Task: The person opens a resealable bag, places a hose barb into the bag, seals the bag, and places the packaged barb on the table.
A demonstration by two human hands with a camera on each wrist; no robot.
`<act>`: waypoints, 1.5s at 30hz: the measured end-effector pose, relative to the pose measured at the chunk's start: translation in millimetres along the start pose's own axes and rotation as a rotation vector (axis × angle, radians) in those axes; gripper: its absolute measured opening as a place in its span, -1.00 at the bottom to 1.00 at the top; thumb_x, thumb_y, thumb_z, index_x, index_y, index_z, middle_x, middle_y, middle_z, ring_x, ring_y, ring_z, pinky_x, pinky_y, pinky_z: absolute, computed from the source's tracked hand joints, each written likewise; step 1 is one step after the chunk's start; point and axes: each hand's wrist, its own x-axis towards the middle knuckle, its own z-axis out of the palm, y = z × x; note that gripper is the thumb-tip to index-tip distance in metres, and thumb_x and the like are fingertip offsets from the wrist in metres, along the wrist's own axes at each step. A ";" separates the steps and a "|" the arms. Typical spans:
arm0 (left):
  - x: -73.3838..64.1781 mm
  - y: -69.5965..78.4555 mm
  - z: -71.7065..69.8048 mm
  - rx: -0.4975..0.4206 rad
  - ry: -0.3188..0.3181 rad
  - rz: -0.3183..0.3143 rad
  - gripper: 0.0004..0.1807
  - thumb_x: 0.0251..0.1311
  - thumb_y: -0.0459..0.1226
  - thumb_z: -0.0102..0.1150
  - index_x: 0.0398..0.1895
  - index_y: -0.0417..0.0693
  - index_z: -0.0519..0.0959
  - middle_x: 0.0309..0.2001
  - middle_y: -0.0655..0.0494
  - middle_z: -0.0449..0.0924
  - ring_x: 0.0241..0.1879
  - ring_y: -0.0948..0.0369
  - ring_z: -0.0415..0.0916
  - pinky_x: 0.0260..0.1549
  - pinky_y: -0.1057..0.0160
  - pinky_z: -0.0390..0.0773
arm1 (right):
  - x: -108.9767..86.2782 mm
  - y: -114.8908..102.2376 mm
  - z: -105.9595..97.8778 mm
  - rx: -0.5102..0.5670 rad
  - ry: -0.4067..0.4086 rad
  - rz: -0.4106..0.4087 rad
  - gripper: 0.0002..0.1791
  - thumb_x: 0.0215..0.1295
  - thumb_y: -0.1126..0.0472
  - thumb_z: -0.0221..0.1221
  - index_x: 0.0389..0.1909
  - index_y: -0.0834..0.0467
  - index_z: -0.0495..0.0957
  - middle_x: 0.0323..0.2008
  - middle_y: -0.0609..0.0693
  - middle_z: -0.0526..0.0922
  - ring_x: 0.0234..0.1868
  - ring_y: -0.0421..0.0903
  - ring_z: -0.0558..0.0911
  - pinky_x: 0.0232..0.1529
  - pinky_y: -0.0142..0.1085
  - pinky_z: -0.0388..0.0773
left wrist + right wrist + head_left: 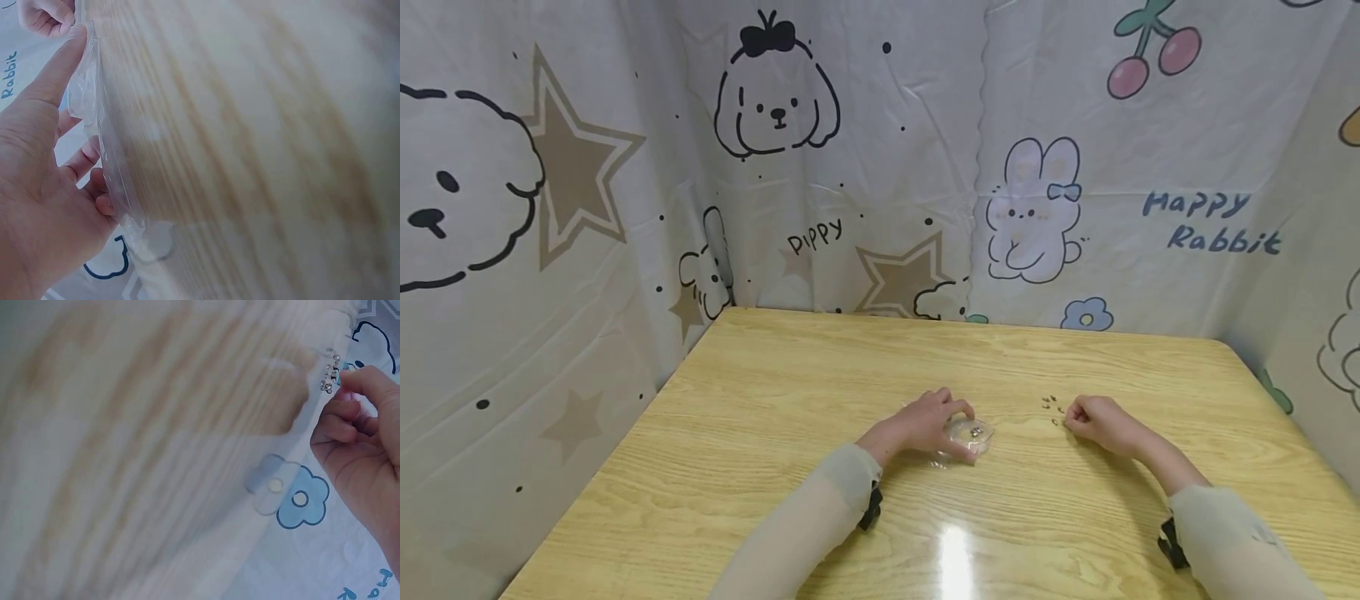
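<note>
My left hand (928,425) curves its thumb and fingers round a clear plastic bag (958,432) on the table. A few small shiny metal pieces (977,432) show inside it. In the left wrist view the crinkled bag (87,87) lies along the thumb, with the curled fingers beyond. To the right, several small metal pieces (1049,402) lie loose on the wood; they look silvery in the right wrist view (329,376). My right hand (1101,423) pinches at the near edge of this group, thumb and forefinger tips together. What sits between those tips is mostly hidden.
The wood-grain table (760,392) reaches back to a printed curtain (880,167) that hangs along its far edge and both sides. A bright light reflection (955,558) shows on the tabletop near the front.
</note>
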 end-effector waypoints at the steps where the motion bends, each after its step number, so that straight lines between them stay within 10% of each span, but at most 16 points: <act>1: 0.1 0.1 0.1 0.000 0.001 -0.001 -0.27 -0.07 0.29 0.36 0.19 0.31 0.43 -0.01 0.19 0.36 -0.08 0.26 0.30 -0.10 0.32 0.41 | -0.1 -0.8 0.1 0.004 0.008 0.000 -0.91 0.34 0.36 0.12 -0.38 0.28 0.47 -0.45 -0.03 0.49 -0.43 -0.31 0.33 -0.39 -0.43 0.31; 19: -1.8 0.7 -1.1 -0.008 0.000 0.005 -0.27 -0.06 0.27 0.36 0.20 0.30 0.42 -0.04 0.20 0.34 -0.09 0.26 0.28 -0.11 0.32 0.40 | 5.7 -27.3 4.6 0.144 0.065 -0.017 -0.92 0.36 0.35 0.09 -0.30 0.31 0.51 -0.42 -0.03 0.47 -0.42 -0.34 0.33 -0.41 -0.45 0.35; 45: -0.2 0.1 -0.4 -0.010 -0.001 0.000 -0.28 -0.06 0.28 0.35 0.18 0.31 0.43 -0.09 0.20 0.33 -0.15 0.27 0.27 -0.21 0.37 0.33 | 41.5 -73.4 39.0 0.146 -0.078 -0.197 -0.94 0.33 0.40 0.12 -0.34 0.29 0.53 -0.45 -0.01 0.55 -0.44 -0.35 0.38 -0.41 -0.47 0.39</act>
